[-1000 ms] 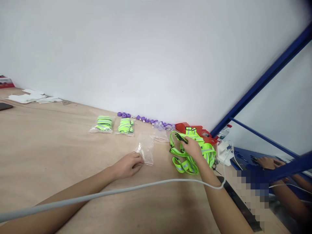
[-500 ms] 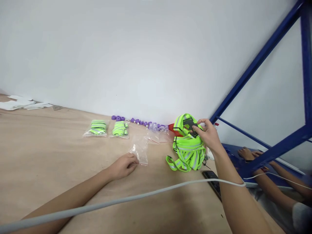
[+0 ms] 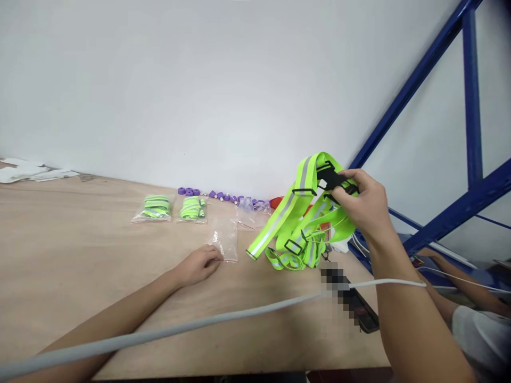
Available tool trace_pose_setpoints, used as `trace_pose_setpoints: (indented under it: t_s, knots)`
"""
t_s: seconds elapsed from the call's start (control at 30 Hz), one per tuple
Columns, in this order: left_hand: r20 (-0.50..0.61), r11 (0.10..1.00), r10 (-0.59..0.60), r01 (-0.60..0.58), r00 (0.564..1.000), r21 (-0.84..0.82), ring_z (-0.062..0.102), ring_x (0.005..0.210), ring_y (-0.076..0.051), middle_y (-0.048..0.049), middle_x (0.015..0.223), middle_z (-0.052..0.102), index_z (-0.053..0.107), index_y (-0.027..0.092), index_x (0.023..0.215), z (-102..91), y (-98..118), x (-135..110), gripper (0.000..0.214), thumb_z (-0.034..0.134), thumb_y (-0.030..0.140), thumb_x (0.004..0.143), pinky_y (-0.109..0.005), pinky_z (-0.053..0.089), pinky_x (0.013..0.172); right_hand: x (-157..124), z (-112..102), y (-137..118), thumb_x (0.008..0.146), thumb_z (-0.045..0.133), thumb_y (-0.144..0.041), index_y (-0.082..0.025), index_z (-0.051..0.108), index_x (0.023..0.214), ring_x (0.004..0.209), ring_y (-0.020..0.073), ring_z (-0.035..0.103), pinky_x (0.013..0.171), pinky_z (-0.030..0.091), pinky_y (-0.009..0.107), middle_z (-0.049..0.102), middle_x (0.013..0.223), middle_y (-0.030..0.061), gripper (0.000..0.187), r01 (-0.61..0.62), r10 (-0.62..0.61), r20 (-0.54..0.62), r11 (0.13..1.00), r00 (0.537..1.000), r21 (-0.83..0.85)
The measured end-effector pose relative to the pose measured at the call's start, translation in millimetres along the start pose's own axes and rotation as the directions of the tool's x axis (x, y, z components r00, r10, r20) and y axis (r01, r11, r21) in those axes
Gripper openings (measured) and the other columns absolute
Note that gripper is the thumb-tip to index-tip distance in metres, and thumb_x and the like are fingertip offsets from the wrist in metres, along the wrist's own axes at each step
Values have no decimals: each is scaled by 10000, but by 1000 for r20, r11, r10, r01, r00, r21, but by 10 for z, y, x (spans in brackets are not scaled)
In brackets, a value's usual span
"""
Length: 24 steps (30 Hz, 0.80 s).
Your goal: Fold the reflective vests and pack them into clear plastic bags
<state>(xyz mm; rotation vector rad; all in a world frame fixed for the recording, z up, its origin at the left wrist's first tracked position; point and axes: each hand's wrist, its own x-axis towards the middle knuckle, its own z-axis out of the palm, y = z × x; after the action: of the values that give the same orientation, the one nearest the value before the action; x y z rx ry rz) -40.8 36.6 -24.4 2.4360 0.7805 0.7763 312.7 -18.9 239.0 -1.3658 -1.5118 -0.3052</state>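
Observation:
Raised above the table, my right hand [image 3: 364, 202] pinches the black plastic buckle [image 3: 330, 174] of a neon-green reflective strap [image 3: 279, 213] with a silver stripe. The strap hangs in loops with black slider buckles, and one loose end slants down to the left. Below it, more of the same strapping [image 3: 315, 252] lies bunched on the table; whether it is one piece with the raised part, I cannot tell. My left hand [image 3: 198, 266] rests on the table with curled fingers closed on the lower left edge of a clear zip bag [image 3: 225, 239], which lies flat.
Two clear bags packed with green strap [image 3: 157, 206] stand left of centre. Small purple pieces [image 3: 215, 195] line the wall beside more clear bags [image 3: 246, 215]. A phone [image 3: 361, 314] lies at right. A white cable [image 3: 239, 311] crosses in front. Blue frame bars [image 3: 473, 106] and another person's arm [image 3: 459, 274] are at right.
My right hand has lifted the buckle up and to the right, drawing strap out of the pile so that it now hangs extended. My left hand stays at the bag. The view has shifted slightly.

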Motion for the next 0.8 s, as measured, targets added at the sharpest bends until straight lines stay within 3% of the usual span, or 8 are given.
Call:
trace_pose_setpoints:
  t_s: [0.13, 0.23, 0.33, 0.43, 0.53, 0.67, 0.8]
  knots:
    - [3, 1000, 11, -11, 1000, -3, 632, 1016, -221, -76, 1060, 700, 690, 195, 1016, 8, -16, 2, 188, 509, 194, 962, -354, 494, 944, 5, -95, -204, 722, 622, -331, -210, 713, 783, 555, 152, 497, 525, 375, 280, 600, 612, -29, 163, -78, 81, 63, 996, 995, -45]
    - [2, 1000, 15, -15, 1000, -7, 631, 1018, -223, -82, 1063, 700, 694, 194, 1020, 13, -37, 3, 189, 513, 197, 964, -354, 493, 948, -15, -117, -282, 761, 662, -353, -212, 675, 656, 502, 150, 508, 462, 378, 270, 600, 555, -22, 176, -169, 161, 128, 984, 979, 56]
    - [4, 1000, 16, -16, 1000, -15, 629, 1015, -224, -79, 1049, 701, 701, 198, 1026, 18, -59, 2, 190, 522, 206, 963, -358, 492, 952, -35, -102, -308, 738, 781, -366, -206, 669, 651, 482, 148, 547, 438, 409, 265, 612, 552, -20, 213, -198, 182, 96, 962, 979, 189]
    - [8, 1000, 8, -8, 1000, -29, 629, 1009, -224, -76, 1035, 703, 708, 198, 1032, 21, -66, 0, 198, 523, 220, 964, -363, 492, 951, -19, -100, -363, 693, 869, -413, -195, 644, 669, 486, 155, 593, 469, 480, 293, 608, 567, -17, 314, -143, 159, -4, 894, 987, 425]
    - [12, 999, -13, 14, 1000, -47, 629, 1008, -228, -75, 1033, 706, 710, 197, 1038, 8, -46, 3, 206, 523, 250, 970, -369, 492, 946, 32, -146, -481, 662, 903, -483, -214, 584, 666, 493, 145, 581, 516, 509, 318, 550, 557, -46, 418, 5, 87, -114, 775, 990, 632]
    - [5, 994, -70, 70, 998, -86, 642, 983, -244, -90, 1060, 709, 689, 188, 1136, -61, 18, -1, 267, 538, 347, 985, -388, 511, 898, 49, -225, -676, 777, 819, -510, -230, 573, 697, 533, 126, 516, 526, 444, 294, 505, 602, -36, 382, 125, -34, -147, 734, 989, 668]
    - [-6, 984, -96, 94, 995, -152, 637, 1126, -270, -127, 1293, 668, 568, 210, 1378, -129, 175, -40, 474, 590, 454, 973, -433, 504, 990, -59, -173, -838, 854, 719, -575, -259, 576, 763, 620, 170, 569, 581, 483, 328, 516, 670, -17, 359, 94, -60, -73, 705, 996, 703]
